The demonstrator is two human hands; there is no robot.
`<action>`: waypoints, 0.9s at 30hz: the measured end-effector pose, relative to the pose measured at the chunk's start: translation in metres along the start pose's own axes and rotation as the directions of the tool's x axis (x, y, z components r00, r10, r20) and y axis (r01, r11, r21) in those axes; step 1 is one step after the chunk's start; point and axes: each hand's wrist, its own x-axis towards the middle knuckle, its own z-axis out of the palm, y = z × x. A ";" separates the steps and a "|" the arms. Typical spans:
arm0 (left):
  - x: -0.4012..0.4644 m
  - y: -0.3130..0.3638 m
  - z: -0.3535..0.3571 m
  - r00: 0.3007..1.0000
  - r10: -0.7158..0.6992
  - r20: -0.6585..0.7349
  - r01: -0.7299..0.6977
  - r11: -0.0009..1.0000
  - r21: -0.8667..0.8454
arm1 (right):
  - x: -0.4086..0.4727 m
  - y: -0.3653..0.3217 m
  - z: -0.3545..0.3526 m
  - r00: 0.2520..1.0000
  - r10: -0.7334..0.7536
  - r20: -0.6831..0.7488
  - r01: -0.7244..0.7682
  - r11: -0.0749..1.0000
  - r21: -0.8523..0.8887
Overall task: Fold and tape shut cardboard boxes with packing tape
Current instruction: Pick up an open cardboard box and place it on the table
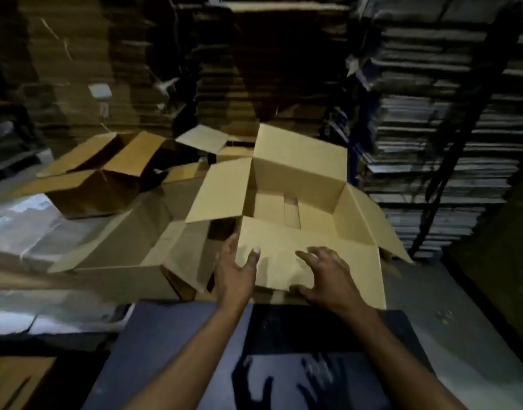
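Dark blue-grey flat surface (171, 344) nearest the camera, both bare forearms reaching over it to the open tan cardboard box (295, 184). Left hand (235, 269) has its thumb on top of the box's near flap and fingers around the flap's left edge, gripping it; right hand (325, 276) hovers fingers spread, loosely curved, over the same flap, contact unclear. Left of the box lie other open brown cartons (100, 170); behind it rise stacks of flattened cardboard (254, 69).
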 end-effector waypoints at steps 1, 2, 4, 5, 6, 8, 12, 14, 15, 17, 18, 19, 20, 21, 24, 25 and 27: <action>0.001 -0.010 0.006 0.994 -0.097 -0.043 0.092 0.992 -0.086 | 0.000 0.006 0.012 0.995 0.037 0.089 -0.037 0.999 -0.005; 0.004 -0.016 0.013 0.974 -0.218 -0.056 0.204 0.961 -0.187 | 0.001 0.010 0.022 0.988 0.063 0.139 -0.059 0.998 -0.033; 0.002 -0.027 0.024 0.925 -0.378 0.027 0.364 0.867 -0.340 | -0.008 0.021 0.042 0.974 0.118 0.193 -0.108 0.992 -0.059; 0.004 -0.032 0.028 0.908 -0.418 0.028 0.400 0.844 -0.358 | -0.011 0.023 0.051 0.972 0.124 0.198 -0.110 0.991 -0.077; 0.007 -0.037 0.031 0.898 -0.439 -0.003 0.411 0.843 -0.347 | -0.015 0.023 0.058 0.971 0.129 0.200 -0.112 0.989 -0.093; 0.018 -0.052 0.032 0.885 -0.447 -0.130 0.423 0.889 -0.176 | -0.020 0.023 0.067 0.970 0.143 0.198 -0.124 0.986 -0.109; 0.016 -0.070 0.026 0.793 -0.599 -0.113 0.588 0.801 -0.115 | -0.024 0.029 0.071 0.950 0.201 0.237 -0.166 0.973 -0.162; 0.011 -0.074 0.022 0.783 -0.621 0.039 0.587 0.717 -0.375 | -0.027 0.031 0.068 0.956 0.169 0.241 -0.127 0.975 -0.181; 0.008 -0.071 0.019 0.798 -0.600 0.065 0.565 0.705 -0.428 | -0.028 0.031 0.064 0.963 0.142 0.229 -0.100 0.978 -0.185; 0.004 -0.057 0.014 0.834 -0.548 0.065 0.510 0.721 -0.468 | -0.032 0.034 0.055 0.976 0.099 0.195 -0.058 0.977 -0.205; 0.003 -0.045 0.013 0.848 -0.526 0.063 0.486 0.726 -0.486 | -0.035 0.040 0.049 0.976 0.110 0.187 -0.070 0.975 -0.210; 0.000 -0.029 0.012 0.859 -0.508 0.062 0.464 0.722 -0.513 | -0.039 0.048 0.044 0.974 0.150 0.168 -0.114 0.972 -0.203; -0.001 -0.014 0.012 0.864 -0.500 0.063 0.451 0.712 -0.538 | -0.044 0.055 0.037 0.971 0.198 0.135 -0.171 0.967 -0.186; -0.003 0.002 0.012 0.864 -0.500 0.062 0.443 0.696 -0.564 | -0.050 0.064 0.030 0.967 0.239 0.091 -0.222 0.961 -0.164; -0.004 0.046 0.007 0.863 -0.502 0.064 0.433 0.668 -0.605 | -0.059 0.088 -0.002 0.967 0.232 -0.102 -0.241 0.967 -0.083; -0.004 0.059 0.003 0.865 -0.498 0.055 0.423 0.668 -0.612 | -0.059 0.094 -0.017 0.965 0.211 -0.157 -0.222 0.973 -0.060; -0.014 0.084 -0.008 0.874 -0.486 0.009 0.389 0.688 -0.613 | -0.061 0.099 -0.049 0.964 0.169 -0.207 -0.182 0.982 -0.049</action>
